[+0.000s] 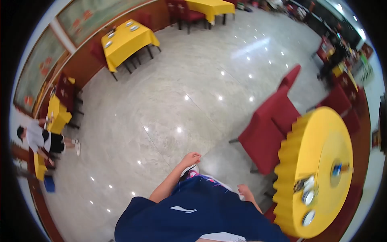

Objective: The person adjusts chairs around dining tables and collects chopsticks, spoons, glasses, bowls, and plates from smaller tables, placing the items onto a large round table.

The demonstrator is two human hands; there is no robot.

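Note:
My left hand (192, 158) hangs in front of my body above the grey floor, its fingers curled in. Nothing shows in it. Beside my right hip is my right hand (243, 189), small and partly hidden by my dark blue shirt (193, 205). Its fingers are too unclear to read. Nearest to that hand stands a red chair (264, 141), apart from it. Beyond the chair is a round table (318, 157) with a yellow cloth, carrying white dishes (308, 197) and a turntable (338, 155) with a small blue item on it.
Grey shiny floor (169, 97) stretches ahead. A yellow-covered table (129, 42) with dishes stands at the far left wall, another table (207, 7) farther back. A person (38, 137) leans over a table at the left, near a blue bin (49, 184). Another person (334, 52) is at the far right.

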